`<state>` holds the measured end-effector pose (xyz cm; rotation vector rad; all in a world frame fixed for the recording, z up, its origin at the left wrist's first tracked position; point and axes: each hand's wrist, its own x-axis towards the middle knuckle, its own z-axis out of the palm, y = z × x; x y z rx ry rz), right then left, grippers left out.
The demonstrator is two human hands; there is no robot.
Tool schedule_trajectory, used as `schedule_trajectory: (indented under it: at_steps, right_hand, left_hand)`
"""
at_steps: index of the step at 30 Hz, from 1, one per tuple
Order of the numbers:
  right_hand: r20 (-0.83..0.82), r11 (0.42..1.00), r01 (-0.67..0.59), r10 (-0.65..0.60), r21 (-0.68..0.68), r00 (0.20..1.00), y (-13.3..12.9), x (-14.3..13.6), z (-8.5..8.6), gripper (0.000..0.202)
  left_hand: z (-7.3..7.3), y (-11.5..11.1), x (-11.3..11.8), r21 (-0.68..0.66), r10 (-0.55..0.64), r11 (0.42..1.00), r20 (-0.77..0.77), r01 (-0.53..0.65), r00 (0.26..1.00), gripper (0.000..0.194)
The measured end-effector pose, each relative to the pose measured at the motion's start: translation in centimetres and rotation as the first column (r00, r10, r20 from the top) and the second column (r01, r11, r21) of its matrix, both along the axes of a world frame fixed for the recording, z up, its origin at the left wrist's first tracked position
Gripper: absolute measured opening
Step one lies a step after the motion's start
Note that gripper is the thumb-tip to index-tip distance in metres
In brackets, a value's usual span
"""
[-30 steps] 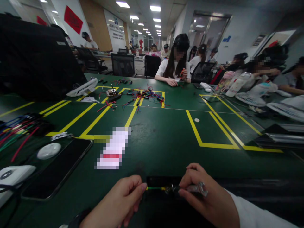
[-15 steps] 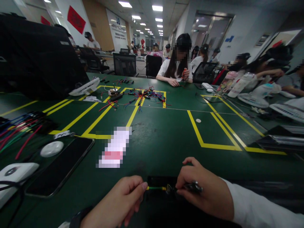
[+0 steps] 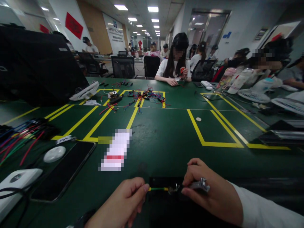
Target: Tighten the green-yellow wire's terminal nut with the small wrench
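Note:
My left hand (image 3: 129, 201) is closed in a pinch on the left end of a thin green-and-yellow wire (image 3: 158, 189). The wire runs level to the right, to a small dark and shiny metal part (image 3: 174, 187) whose details are blurred. My right hand (image 3: 209, 190) is closed just beyond that part, with a silver metal tool (image 3: 201, 184) sticking out between thumb and fingers. Its exact kind is not clear. Both hands are above a black tray-like surface (image 3: 161, 181) at the near edge of the table.
On the green table (image 3: 161, 142) lie a phone (image 3: 64, 171), a pale paper slip (image 3: 116, 150), a white round object (image 3: 54, 154) and bundled coloured wires (image 3: 26, 134). Farther off are a wire pile (image 3: 147, 95) and a seated person (image 3: 175, 63). Small fans (image 3: 254, 95) stand right.
My right hand has shifted a little to the right, and more of the silver tool shows. My left hand keeps its pinch on the wire. The whole view has moved slightly.

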<state>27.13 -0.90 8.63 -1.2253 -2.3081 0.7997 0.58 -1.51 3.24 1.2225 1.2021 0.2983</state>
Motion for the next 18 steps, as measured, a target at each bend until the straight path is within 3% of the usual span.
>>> schedule_trajectory:
  at_steps: [9, 18]
  right_hand:
    - [0.024, 0.998, -0.068, 0.068, 0.013, 0.997, -0.1, -0.7, -0.4, 0.01]
    - [0.082, 0.977, -0.215, 0.214, 0.003, 0.973, 1.4, -0.8, 0.7, 0.013]
  left_hand:
    - [0.2, 0.1, 0.1, -0.011, -0.018, 1.0, -0.005, 0.018, 1.0, 0.04]
    - [0.1, -0.1, 0.0, 0.005, -0.017, 1.0, -0.021, 0.017, 1.0, 0.042]
